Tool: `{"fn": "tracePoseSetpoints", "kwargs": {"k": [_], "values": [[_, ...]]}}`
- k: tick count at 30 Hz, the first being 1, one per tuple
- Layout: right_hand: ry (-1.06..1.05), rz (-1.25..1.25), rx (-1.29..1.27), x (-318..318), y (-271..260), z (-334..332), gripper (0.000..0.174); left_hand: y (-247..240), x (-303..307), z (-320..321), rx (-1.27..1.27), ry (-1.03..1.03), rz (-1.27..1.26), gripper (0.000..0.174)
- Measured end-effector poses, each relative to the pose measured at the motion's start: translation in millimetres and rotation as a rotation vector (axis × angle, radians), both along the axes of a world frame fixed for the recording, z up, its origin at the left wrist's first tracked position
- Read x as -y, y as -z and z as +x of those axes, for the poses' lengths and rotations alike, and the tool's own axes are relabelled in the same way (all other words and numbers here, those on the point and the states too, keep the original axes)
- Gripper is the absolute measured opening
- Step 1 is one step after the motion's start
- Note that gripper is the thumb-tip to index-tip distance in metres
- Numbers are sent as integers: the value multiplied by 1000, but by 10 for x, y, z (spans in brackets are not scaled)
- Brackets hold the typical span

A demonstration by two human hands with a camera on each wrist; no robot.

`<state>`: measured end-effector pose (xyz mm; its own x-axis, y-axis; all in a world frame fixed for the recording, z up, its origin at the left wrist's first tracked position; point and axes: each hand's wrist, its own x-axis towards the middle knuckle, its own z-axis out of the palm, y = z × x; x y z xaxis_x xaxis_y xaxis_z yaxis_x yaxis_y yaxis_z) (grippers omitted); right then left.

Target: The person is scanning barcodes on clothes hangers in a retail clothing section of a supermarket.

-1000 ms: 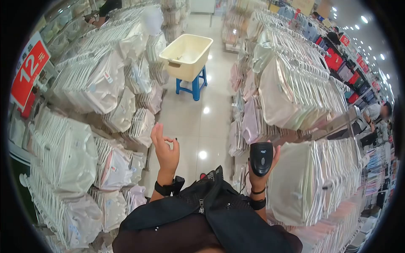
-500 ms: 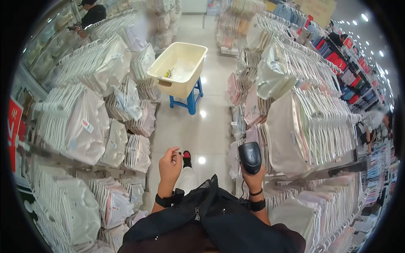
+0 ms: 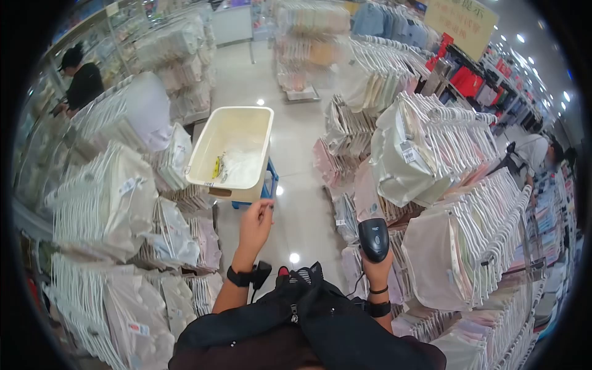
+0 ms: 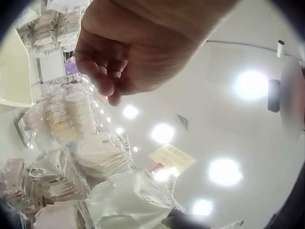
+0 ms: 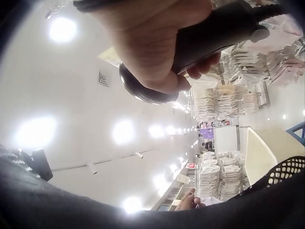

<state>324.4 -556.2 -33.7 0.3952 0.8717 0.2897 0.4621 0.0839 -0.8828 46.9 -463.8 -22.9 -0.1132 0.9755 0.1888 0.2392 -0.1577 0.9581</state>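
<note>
My right hand (image 3: 376,269) grips a black handheld barcode scanner (image 3: 374,239). In the right wrist view, fingers wrap the dark handle (image 5: 209,36), and a cord leaves its end. Nothing is in my left hand (image 3: 256,223), which hangs loosely curled over the aisle, close to the near edge of a cream plastic tub (image 3: 213,132). The left wrist view shows the same fingers (image 4: 105,83) bent toward the palm. Inside the tub lies a small yellow-and-black item (image 3: 218,166). A blue stool (image 3: 271,179) holds the tub up.
Racks of pale underwear on white hangers line both sides, the left rack (image 3: 98,203) and the right rack (image 3: 444,246). Shiny floor tiles (image 3: 296,216) run between them. A person in black (image 3: 83,83) stands at the far left, another person (image 3: 533,154) at the far right.
The tub and stool now appear nearer and lower in the head view. My left hand has gone from raised, spread fingers to a loose curl. The scanner stays in my right hand.
</note>
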Motion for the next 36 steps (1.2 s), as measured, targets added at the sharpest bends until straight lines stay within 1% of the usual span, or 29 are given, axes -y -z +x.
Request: {"fn": "tracePoseSetpoints", "kwargs": {"k": [2,4,6,9,11,14,16,18,19,20,21,22,23,25,26,28,29,31,32,34,36], "values": [[27,-15,-25,-155,-29,-42,30,-120,-488,83,-38,148,-38,15],[53,-24,-56,-295,-61,-71,30,-238,-921,235,-4,215,-43,15],[47,-88,-67,-497,-78,-67,30,-346,-1399,406,27,281,-29,15],[102,-84,-89,-877,-48,-13,25,-468,-2038,755,91,355,-21,14],[113,-58,-101,-1159,-21,68,26,-556,-2414,1015,152,416,-10,15],[-94,-99,-109,-1605,43,259,33,-614,-2937,1407,190,449,18,15],[-150,-96,-71,-1945,-73,339,32,-671,-3304,1681,217,467,24,15],[-200,-122,-55,-2228,-214,406,33,-662,-3660,1930,259,493,57,19],[-197,-122,-58,-2338,-207,460,33,-663,-3807,2041,258,496,56,19],[-229,-109,-72,-2449,-194,522,34,-669,-3958,2158,285,505,106,23],[-260,-100,-88,-2536,-175,572,35,-661,-4092,2261,312,515,152,27],[-260,-118,-106,-2620,-122,626,38,-635,-4224,2354,296,525,231,38],[-254,-123,-111,-2679,-119,659,38,-626,-4315,2449,295,531,223,38],[-239,-104,-87,-2801,-118,736,38,-677,-4460,2643,368,470,267,46],[-232,-108,-87,-2841,-117,765,38,-673,-4555,2720,371,475,262,46],[-167,-141,-67,-2909,-107,801,39,-665,-4758,2859,377,485,228,54],[-158,-146,-72,-2929,-89,819,39,-663,-4837,2924,376,492,219,54],[-136,-144,-59,-2960,-60,864,40,-662,-4952,3031,285,447,243,59],[-117,-154,-69,-2986,-89,866,40,-667,-4972,3055,288,453,239,59],[-96,-160,-91,-3043,-95,875,40,-702,-5020,3092,404,446,162,61],[-77,-159,-116,-3123,-103,871,40,-700,-5124,3105,427,462,143,59]]}}
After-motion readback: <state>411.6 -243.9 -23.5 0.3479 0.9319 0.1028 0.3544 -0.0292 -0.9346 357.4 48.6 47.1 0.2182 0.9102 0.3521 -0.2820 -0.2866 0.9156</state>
